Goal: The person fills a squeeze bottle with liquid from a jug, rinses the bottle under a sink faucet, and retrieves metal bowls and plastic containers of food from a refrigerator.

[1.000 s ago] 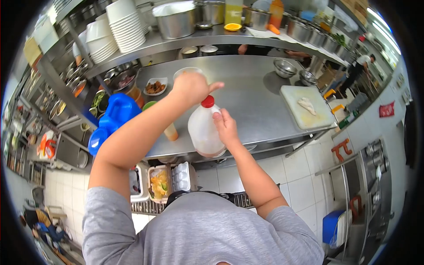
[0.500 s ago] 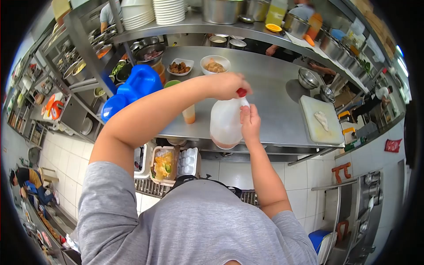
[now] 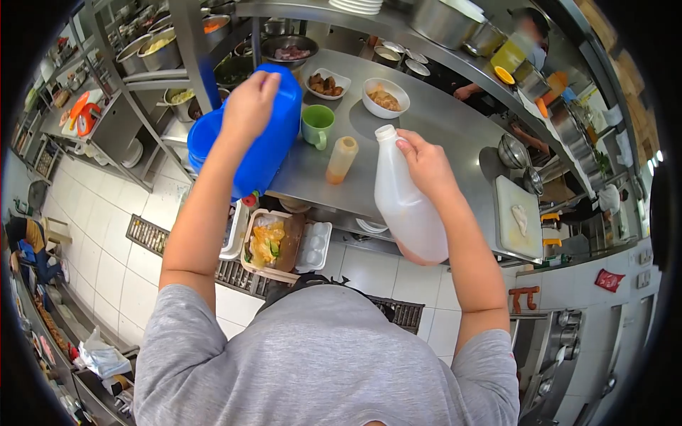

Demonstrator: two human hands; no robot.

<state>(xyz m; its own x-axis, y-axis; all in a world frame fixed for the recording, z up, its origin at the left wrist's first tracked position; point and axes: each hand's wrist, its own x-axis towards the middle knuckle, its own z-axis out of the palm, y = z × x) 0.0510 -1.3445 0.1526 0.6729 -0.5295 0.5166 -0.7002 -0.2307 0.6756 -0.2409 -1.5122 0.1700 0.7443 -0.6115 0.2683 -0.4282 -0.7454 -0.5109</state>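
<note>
Steel counter (image 3: 458,135) ahead, left hand (image 3: 249,108) grips blue jug (image 3: 273,145), right hand (image 3: 428,165) grips translucent bottle (image 3: 401,195).

I'm looking remotely into a commercial kitchen: a long steel counter (image 3: 455,135) bears a cutting board (image 3: 526,245) and 2 white dishes (image 3: 389,114) of food, metal pots (image 3: 437,25) line the shelf (image 3: 305,11) above it, a drain grate (image 3: 147,233) crosses pale floor tiles (image 3: 145,270), and another person (image 3: 609,200) stands at far right.
</note>
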